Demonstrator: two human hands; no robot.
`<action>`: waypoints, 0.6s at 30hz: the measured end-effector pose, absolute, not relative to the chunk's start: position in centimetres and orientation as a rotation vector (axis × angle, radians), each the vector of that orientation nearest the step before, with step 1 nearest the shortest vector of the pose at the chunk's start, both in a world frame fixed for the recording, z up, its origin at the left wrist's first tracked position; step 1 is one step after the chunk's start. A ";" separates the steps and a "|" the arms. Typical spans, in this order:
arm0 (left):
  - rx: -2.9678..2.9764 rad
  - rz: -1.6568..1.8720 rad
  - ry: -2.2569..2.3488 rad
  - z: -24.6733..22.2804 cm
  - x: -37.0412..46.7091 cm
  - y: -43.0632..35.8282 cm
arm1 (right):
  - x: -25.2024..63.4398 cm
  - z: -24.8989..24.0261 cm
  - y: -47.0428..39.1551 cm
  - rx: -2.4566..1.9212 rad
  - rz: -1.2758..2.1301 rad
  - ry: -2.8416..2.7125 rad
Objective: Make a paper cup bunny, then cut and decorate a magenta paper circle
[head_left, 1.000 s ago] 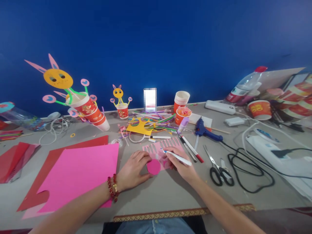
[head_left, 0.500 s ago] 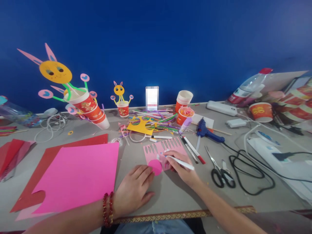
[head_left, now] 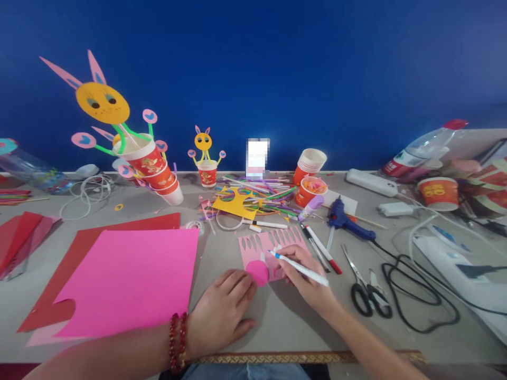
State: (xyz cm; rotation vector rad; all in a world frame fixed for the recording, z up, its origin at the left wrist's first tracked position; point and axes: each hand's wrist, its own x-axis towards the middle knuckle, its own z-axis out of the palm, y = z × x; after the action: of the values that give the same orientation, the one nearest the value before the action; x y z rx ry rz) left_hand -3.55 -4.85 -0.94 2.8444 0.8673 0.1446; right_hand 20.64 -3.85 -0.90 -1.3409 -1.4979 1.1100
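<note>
My right hand (head_left: 303, 277) holds a white marker (head_left: 304, 269) with a blue tip, its point over a light pink sheet (head_left: 247, 252) that has leaf-shaped holes cut along its far edge. Flat on the table, my left hand (head_left: 222, 309) has its fingers stretched out, the fingertips touching the edge of a bright pink paper circle (head_left: 257, 273). That circle overlaps the near left part of the sheet. A small white piece (head_left: 262, 257) lies just beyond the circle. Red bead bracelets (head_left: 178, 340) are on my left wrist.
Large pink paper (head_left: 134, 279) lies on red paper (head_left: 87, 253) at left. Cup figures (head_left: 148, 163) stand behind. A yellow cut sheet (head_left: 236, 203) lies on coloured sticks. At right are markers (head_left: 322, 248), a blue glue gun (head_left: 348, 224), scissors (head_left: 364, 290) and a black cable (head_left: 420, 290).
The camera view has shifted, so most things appear farther right. The marker's blue tip is more visible and has lifted slightly relative to the sheet. My left hand still rests at the circle.
</note>
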 end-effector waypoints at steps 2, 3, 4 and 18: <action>2.879 0.118 0.833 -0.7 -3.5 -4.9 | 20.1 0.0 -3.7 -1.345 1.066 -1.635; 2.891 0.107 0.830 -0.7 -3.5 -4.9 | 19.8 0.4 -3.6 -1.333 1.061 -1.683; 2.897 0.101 0.838 -0.6 -3.5 -4.9 | 19.4 0.6 -3.4 -1.315 1.064 -1.707; 2.917 0.095 0.842 -1.1 -3.7 -5.2 | 17.7 -2.4 -2.5 -1.280 0.960 -1.781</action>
State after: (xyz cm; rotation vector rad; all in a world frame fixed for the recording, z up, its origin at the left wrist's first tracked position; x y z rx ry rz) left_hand -3.66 -5.19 -1.09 2.9169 0.8421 0.0949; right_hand 17.66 -2.55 -2.38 -1.2802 -1.7808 0.9599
